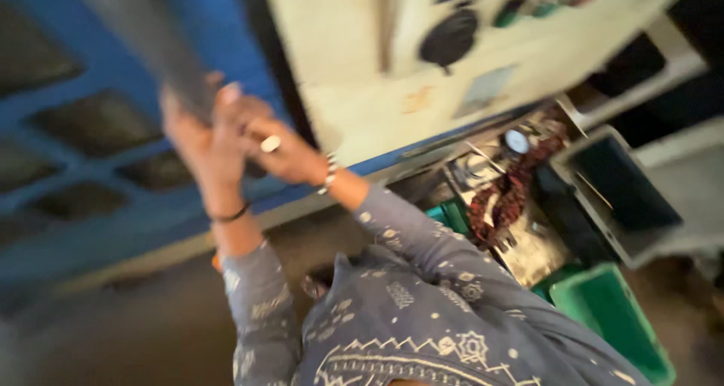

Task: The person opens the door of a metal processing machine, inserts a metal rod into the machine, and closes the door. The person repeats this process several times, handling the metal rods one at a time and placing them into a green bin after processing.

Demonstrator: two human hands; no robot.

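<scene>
A long grey bar (151,35) is the thing in hand: flat-sided, dull and plain in colour, with no marking that can be made out (motion blur smears its edges). It stands tilted, its upper end leaning toward the top left and running out of view, its lower end at the middle left. The left hand (197,141) and the right hand (277,146) both close round that lower end, just beside each other
</scene>
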